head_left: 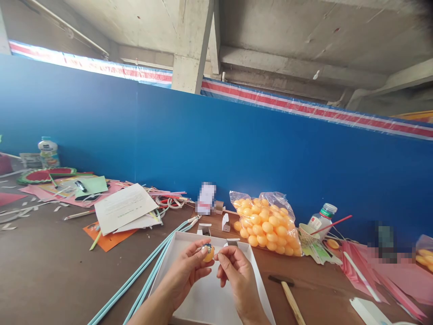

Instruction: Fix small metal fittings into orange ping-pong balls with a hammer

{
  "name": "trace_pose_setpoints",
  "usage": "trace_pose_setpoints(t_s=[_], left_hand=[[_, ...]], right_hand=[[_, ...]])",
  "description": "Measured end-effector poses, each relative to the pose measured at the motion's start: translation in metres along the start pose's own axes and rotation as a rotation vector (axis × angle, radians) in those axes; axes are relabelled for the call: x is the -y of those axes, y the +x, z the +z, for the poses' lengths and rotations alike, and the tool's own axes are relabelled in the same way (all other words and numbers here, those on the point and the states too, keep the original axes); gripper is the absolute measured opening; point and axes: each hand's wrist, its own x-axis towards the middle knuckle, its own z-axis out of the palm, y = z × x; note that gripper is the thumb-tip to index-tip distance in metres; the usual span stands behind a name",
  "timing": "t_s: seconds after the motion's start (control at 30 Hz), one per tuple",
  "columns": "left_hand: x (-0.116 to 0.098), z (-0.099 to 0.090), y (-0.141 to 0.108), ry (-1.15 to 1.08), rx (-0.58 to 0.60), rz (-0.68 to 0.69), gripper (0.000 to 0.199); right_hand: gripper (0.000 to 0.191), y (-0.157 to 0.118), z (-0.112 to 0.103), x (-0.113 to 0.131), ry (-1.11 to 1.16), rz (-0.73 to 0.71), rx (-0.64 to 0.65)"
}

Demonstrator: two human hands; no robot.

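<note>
Between the thumb and fingers of my left hand is a small round ball, orange below with a shiny metallic top. Just to its right, my right hand is closed in a pinch beside the ball; what its fingertips hold is too small to name. Both hands are over a shallow white box on the brown table. Small white open boxes stand behind it, and a clear bag of orange balls lies at the back right.
Light-blue cords run along the box's left side. A hammer lies to its right. Papers cover the back left. Farther right are a bottle, a cup and pink sheets. A blue partition stands behind.
</note>
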Motion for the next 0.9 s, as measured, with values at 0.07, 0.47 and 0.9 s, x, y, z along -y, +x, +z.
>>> trace_pose_setpoints(t_s=[0.07, 0.47, 0.9], left_hand=[[-0.001, 0.001, -0.001, 0.013, -0.003, -0.011, 0.043], [0.004, -0.001, 0.001, 0.03, 0.063, 0.058, 0.031], [-0.001, 0.007, -0.004, 0.041, 0.02, 0.025, 0.044]], right_hand=[[0.021, 0.001, -0.002, 0.0, 0.049, 0.011, 0.002], [0.019, -0.003, 0.002, 0.0, 0.169, 0.09, 0.068], [0.019, -0.001, 0.002, 0.0, 0.151, 0.077, 0.062]])
